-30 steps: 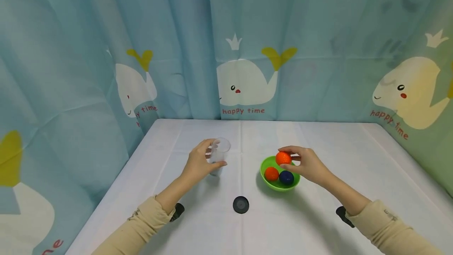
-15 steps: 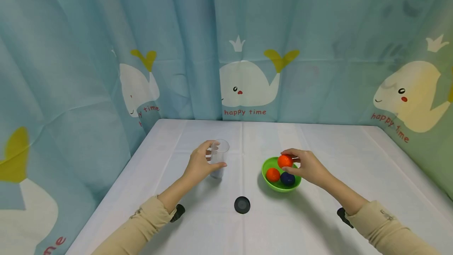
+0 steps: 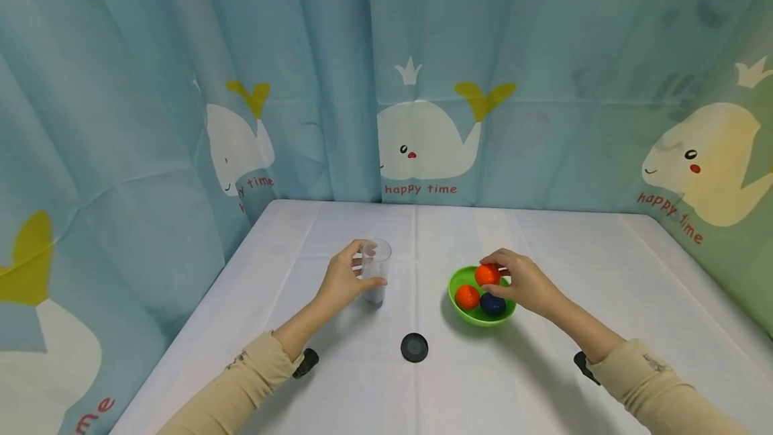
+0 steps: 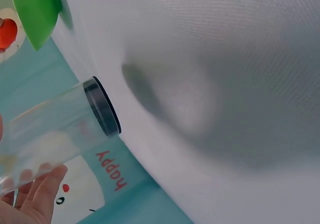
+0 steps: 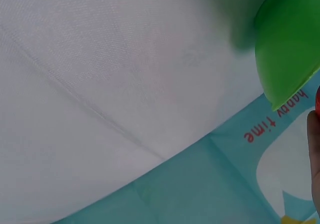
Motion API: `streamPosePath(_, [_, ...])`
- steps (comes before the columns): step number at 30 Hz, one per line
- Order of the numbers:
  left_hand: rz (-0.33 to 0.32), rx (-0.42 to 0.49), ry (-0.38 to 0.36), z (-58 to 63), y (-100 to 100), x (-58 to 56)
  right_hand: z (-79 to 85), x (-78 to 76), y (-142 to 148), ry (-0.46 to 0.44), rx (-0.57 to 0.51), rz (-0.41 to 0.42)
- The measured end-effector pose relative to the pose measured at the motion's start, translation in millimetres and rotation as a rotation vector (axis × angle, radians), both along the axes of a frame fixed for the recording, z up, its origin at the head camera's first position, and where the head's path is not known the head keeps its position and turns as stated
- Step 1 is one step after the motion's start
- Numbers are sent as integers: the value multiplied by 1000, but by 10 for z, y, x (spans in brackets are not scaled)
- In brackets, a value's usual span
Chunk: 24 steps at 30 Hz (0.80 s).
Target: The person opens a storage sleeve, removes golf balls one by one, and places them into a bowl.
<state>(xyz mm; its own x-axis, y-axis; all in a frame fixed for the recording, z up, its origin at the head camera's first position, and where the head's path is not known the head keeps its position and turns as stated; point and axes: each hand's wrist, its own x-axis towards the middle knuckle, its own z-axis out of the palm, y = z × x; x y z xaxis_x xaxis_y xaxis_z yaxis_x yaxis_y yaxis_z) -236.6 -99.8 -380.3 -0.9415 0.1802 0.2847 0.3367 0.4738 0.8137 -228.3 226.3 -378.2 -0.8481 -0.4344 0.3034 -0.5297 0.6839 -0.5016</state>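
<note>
In the head view my left hand grips a clear plastic cylinder around its side, thumb in front and fingers behind. The cylinder stands nearly upright with its open rim up. Its black base shows in the left wrist view, seemingly a little above the table. My right hand pinches an orange ball over the green bowl. Inside the bowl lie another orange ball and a dark blue ball. Only the edge of the held ball shows in the right wrist view.
A round black lid lies flat on the white table, between the hands and nearer the front. Blue curtain with whale prints hangs behind and beside the table.
The cylinder has turned more upright in my left hand, its bottom coming down slightly. My right hand has lowered the orange ball a little toward the bowl. The head view has shifted slightly.
</note>
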Motion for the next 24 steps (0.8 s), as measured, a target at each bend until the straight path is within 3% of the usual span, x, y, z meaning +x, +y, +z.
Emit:
streamPosePath(15, [-12,46,-40,-56,35,-43,-125,7,-5,42,42,-58])
streamPosePath(24, [-23,34,-45,-135,38,-39,-135,-31,-77,14,80,-94])
